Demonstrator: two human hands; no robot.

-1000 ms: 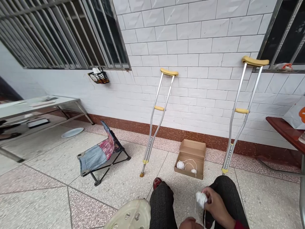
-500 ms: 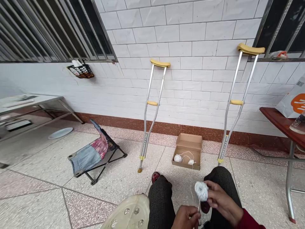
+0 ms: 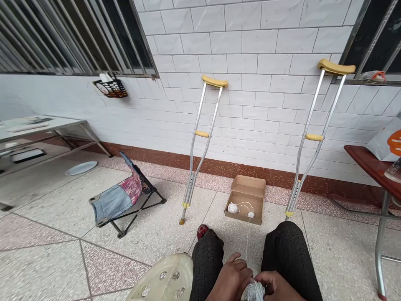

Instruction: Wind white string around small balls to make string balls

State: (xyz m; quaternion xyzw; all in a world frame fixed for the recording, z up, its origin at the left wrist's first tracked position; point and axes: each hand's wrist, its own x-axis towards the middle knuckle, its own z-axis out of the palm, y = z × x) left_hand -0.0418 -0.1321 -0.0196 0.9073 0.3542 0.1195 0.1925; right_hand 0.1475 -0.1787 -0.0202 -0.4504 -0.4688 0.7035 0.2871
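Low between my knees, both hands meet on a small white ball of string [image 3: 253,291] at the bottom edge of the picture. My left hand [image 3: 231,279] curls over its left side, fingers closed on it. My right hand [image 3: 277,289] grips it from the right, partly cut off by the frame. A thin strand [image 3: 247,241] runs from the ball up to an open cardboard box [image 3: 246,199] on the floor ahead, which holds two more small white string balls [image 3: 232,207].
Two aluminium crutches [image 3: 200,144] [image 3: 310,138] lean on the white tiled wall. A folding fabric stool [image 3: 123,198] stands at left, a pale plastic stool [image 3: 163,282] beside my left knee. A metal table [image 3: 40,125] is far left, a brown table [image 3: 372,167] with a bag at right.
The ball of string and my right hand dropped from above my right knee to low between my knees. My left hand closed onto the ball. The camera tilted slightly.
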